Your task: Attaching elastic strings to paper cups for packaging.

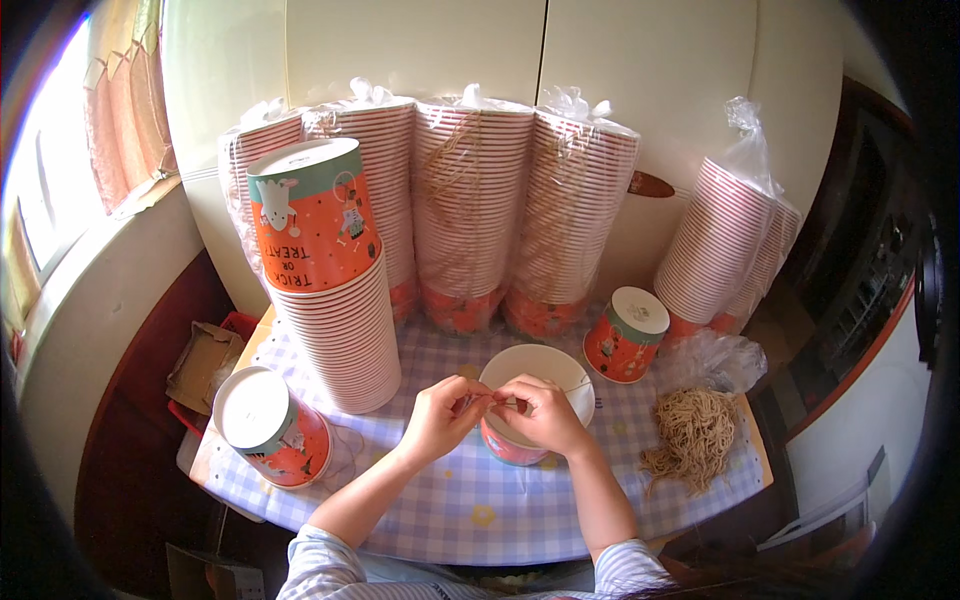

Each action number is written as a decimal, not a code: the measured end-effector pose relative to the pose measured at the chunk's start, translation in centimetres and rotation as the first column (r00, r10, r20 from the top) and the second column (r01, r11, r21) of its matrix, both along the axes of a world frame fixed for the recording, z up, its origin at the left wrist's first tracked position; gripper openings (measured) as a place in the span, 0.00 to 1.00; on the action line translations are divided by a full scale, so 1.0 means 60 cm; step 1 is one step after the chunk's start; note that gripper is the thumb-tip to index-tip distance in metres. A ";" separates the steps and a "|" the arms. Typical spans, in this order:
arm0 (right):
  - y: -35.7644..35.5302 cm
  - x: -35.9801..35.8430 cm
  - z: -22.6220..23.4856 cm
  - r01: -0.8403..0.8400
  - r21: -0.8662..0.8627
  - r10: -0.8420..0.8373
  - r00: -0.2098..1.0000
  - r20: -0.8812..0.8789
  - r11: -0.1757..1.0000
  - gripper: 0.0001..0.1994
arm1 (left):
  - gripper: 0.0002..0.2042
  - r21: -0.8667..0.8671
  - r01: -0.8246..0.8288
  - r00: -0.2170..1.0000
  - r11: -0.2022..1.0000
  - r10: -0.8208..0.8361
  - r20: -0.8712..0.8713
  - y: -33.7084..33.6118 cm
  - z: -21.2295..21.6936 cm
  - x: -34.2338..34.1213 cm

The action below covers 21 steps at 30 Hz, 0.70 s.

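Each grip is pinched together on a thin string (545, 392): the left hand (443, 415) and right hand (541, 412) meet over an open orange paper cup (535, 368) standing on the checked desk (480, 505). Right lies a twine bundle (693, 436). Beyond stands 1 tall cup stack (335, 300), then bagged stacks (470, 200).
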State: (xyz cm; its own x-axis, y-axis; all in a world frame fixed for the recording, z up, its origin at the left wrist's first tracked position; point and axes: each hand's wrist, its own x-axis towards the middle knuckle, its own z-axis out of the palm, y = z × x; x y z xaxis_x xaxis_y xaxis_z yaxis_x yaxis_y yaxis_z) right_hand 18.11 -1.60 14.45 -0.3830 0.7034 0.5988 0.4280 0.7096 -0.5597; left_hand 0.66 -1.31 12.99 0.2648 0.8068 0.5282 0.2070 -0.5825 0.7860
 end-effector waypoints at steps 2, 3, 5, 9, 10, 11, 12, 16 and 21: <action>0.000 0.001 0.000 0.002 -0.009 -0.002 1.000 -0.015 1.000 0.07 | 0.03 0.008 0.006 1.000 1.000 -0.006 0.002 0.000 0.000 -0.001; 0.000 0.001 -0.001 0.004 -0.017 -0.005 1.000 -0.030 1.000 0.07 | 0.03 0.008 0.000 1.000 1.000 0.000 -0.008 -0.001 0.001 -0.001; 0.000 0.002 -0.004 0.032 -0.023 -0.032 0.999 -0.025 0.999 0.06 | 0.03 0.009 -0.007 1.000 1.000 0.007 -0.020 -0.001 0.001 -0.001; 0.002 0.003 -0.005 0.075 0.004 -0.075 0.997 0.004 0.997 0.06 | 0.04 -0.027 0.001 1.000 1.000 -0.002 -0.013 -0.001 0.002 -0.004; 0.001 0.004 -0.002 0.075 0.003 -0.075 0.997 0.003 0.997 0.06 | 0.04 -0.056 0.005 1.000 0.998 -0.006 -0.015 -0.001 0.002 -0.005; -0.002 0.005 0.002 0.081 -0.040 -0.081 0.997 0.013 0.996 0.06 | 0.04 -0.056 0.005 1.000 0.998 -0.006 -0.016 0.000 0.001 -0.005; -0.004 0.005 0.005 0.089 -0.083 -0.087 0.996 0.024 0.993 0.06 | 0.04 -0.099 0.011 1.000 0.995 -0.012 -0.018 0.001 -0.001 -0.005; -0.007 0.006 0.007 0.113 0.059 -0.118 0.989 0.091 0.992 0.05 | 0.07 -0.130 0.067 0.995 0.989 -0.057 0.077 0.000 -0.005 0.002; -0.011 0.000 0.005 0.120 0.199 -0.151 0.977 0.152 0.973 0.06 | 0.07 -0.306 0.149 0.989 0.940 -0.138 0.057 0.004 -0.013 0.002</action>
